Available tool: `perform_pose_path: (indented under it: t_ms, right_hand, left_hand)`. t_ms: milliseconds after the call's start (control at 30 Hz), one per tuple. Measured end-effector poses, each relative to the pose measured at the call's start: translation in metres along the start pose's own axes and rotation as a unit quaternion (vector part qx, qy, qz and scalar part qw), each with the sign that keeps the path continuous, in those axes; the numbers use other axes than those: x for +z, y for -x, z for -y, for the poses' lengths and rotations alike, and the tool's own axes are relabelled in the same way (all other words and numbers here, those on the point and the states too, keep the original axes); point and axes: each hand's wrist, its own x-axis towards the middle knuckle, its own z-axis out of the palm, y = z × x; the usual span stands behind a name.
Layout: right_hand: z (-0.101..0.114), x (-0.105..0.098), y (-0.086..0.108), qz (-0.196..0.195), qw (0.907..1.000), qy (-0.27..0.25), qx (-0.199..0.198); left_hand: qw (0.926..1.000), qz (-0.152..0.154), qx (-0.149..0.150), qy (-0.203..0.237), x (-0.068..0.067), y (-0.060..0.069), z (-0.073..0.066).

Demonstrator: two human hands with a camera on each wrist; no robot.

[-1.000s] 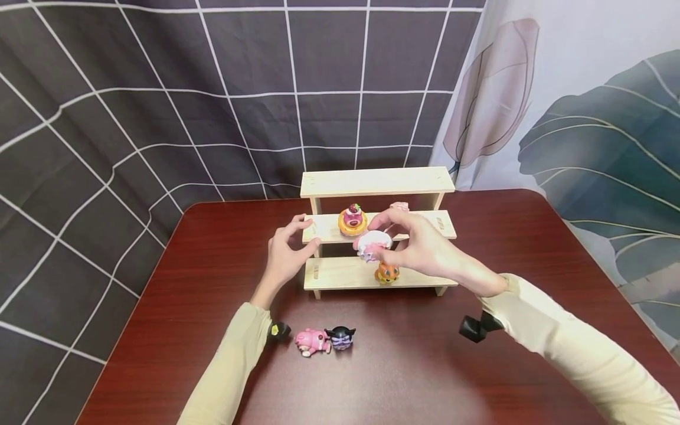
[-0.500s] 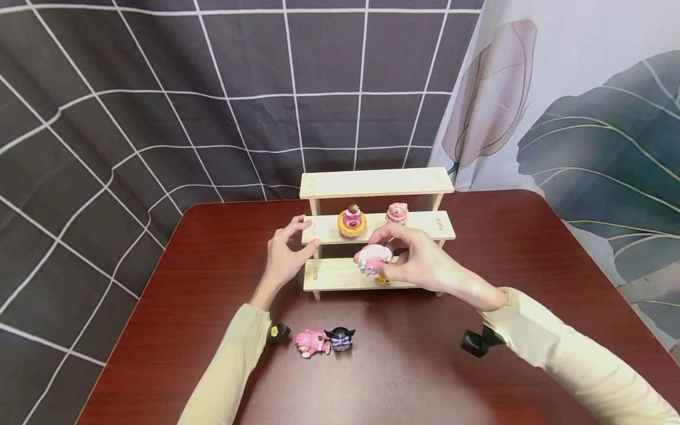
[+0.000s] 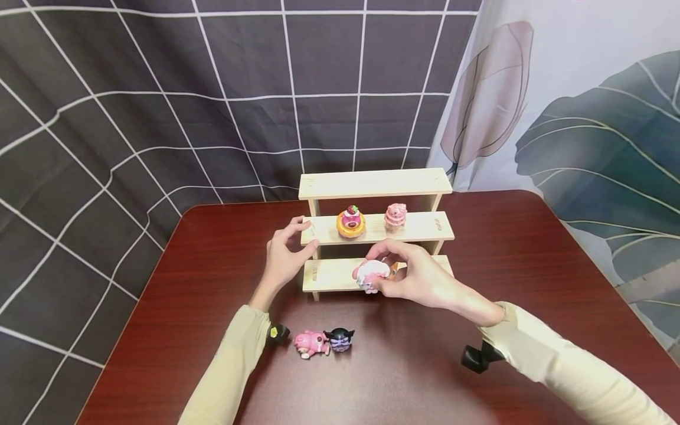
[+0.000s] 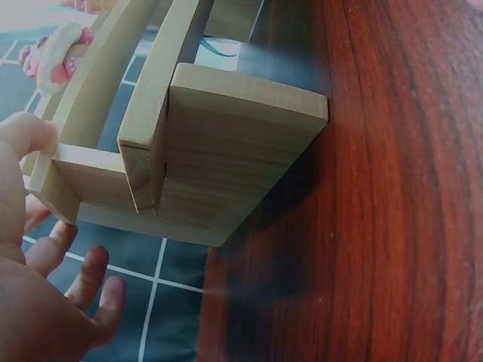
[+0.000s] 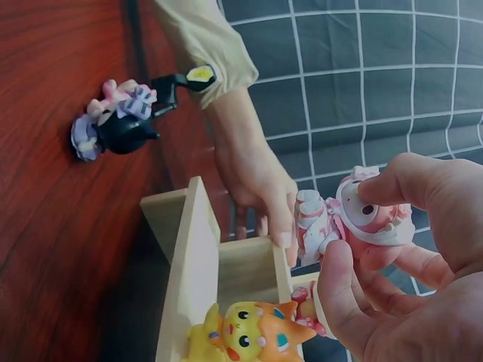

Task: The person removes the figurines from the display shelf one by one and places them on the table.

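My right hand (image 3: 417,274) pinches a small pink and white figurine (image 3: 372,275) between thumb and fingers, in front of the lowest shelf. The right wrist view shows this figurine's (image 5: 355,215) white hood and dark eyes. My left hand (image 3: 287,251) holds the left end of the middle plank of a three-step wooden display stand (image 3: 374,184), with thumb and index finger at either edge; its other fingers (image 4: 90,275) spread loosely in the left wrist view. A yellow and orange figurine (image 5: 249,332) sits on the lowest shelf, mostly behind my right hand in the head view.
On the middle shelf stand a round figurine with an orange ring base (image 3: 350,223) and a pink tiered figurine (image 3: 395,217). Nearer me on the dark red table (image 3: 404,378) lie a pink figurine (image 3: 311,343) and a black-eared purple one (image 3: 340,339). A grid curtain (image 3: 255,118) hangs behind.
My right hand has lowered the pink and white figurine from the middle shelf's front edge to the lowest shelf, uncovering the pink tiered figurine. My left hand stays in place.
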Motion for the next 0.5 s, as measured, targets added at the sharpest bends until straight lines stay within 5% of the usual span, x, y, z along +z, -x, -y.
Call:
perform_pose_path:
  t_ms: [500]
  right_hand:
    - [-0.003, 0.012, 0.014, 0.002, 0.9999, -0.007, -0.009]
  left_hand:
    - [1.0, 0.0, -0.004, -0.002, 0.0, 0.0, -0.001]
